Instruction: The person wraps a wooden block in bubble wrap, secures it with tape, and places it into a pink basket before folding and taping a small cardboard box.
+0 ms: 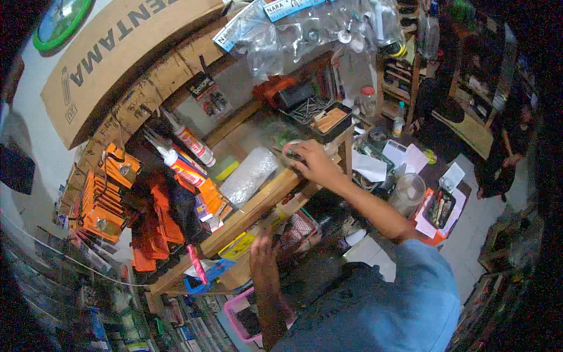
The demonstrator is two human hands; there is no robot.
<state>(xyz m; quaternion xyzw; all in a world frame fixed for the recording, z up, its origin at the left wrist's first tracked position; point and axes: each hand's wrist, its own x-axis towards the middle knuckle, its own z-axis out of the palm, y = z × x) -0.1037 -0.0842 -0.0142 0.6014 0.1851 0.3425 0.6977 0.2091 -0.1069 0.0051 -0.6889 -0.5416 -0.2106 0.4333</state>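
Note:
Over the front wooden edge of the shelf (pixel 270 188), my right hand (pixel 319 163) grips a small round item (pixel 289 148) with a pale rim, possibly a tape roll. My fingers hide part of it. Just left of it on the shelf lies a bubble-wrapped package (pixel 250 176). My left hand (pixel 263 251) is lower, fingers pointing up, beside a yellow packet (pixel 239 245) below the shelf edge. Its palm side is hidden, so whether it holds anything is unclear.
Silicone sealant tubes (pixel 187 169) and orange carded packs (pixel 103 220) stand left. Black trays, one of nails (pixel 310 110), sit at the back. Plastic bags (pixel 308 39) hang above. Papers and a clear jar (pixel 408 189) crowd the right. Another person (pixel 499 167) is at far right.

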